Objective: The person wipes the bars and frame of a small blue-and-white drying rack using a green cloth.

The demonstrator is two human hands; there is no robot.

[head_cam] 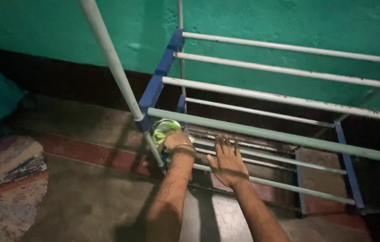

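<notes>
A metal rack (262, 96) with pale tubes and blue side brackets stands against a green wall. My left hand (175, 141), with a thin bangle at the wrist, reaches to the rack's lower left corner and is closed on a yellow-green and white cloth (163, 127). To its right, my right hand (227, 159) rests flat with fingers spread on the lower tier's tubes (279, 157), holding nothing. Part of the cloth is hidden behind the left hand and the upright tube.
An upright pale tube (113, 62) rises at the rack's left front corner. A patterned mat (6, 179) lies on the concrete floor (91, 201) at the left. A dark band runs along the wall's base.
</notes>
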